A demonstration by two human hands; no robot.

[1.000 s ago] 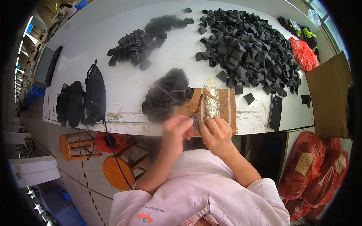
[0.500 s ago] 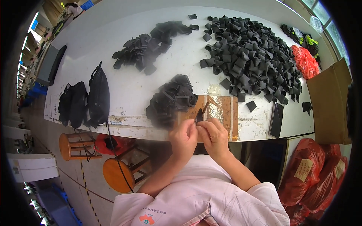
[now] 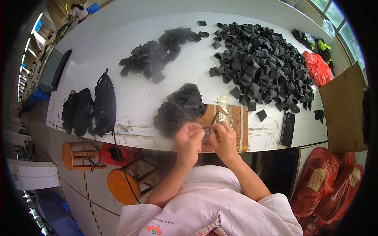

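Note:
Over the front edge of the table, my left hand (image 3: 188,139) and my right hand (image 3: 223,142) meet with fingers pinched. Between them is a small dark fabric piece (image 3: 207,131), mostly covered by the fingertips. A thin, brownish, V-shaped tool (image 3: 216,116), snips or tweezers by its look, sticks up from the right hand's fingers. Below the hands lies a brown board (image 3: 238,126) with strips of clear tape. Just left of the board, a heap of flat black fabric pieces (image 3: 177,108) reaches close to my left hand.
A large pile of black fabric loops (image 3: 260,63) covers the table's (image 3: 141,98) far right; a smaller black pile (image 3: 147,59) lies far left. Black pouches (image 3: 104,104) stand left, a dark flat box (image 3: 288,129) right. Wooden stools (image 3: 124,187) and red bags (image 3: 315,177) flank me.
My hands have drawn slightly apart, and more of the dark piece shows between them. The view has shifted a little; the piles look the same.

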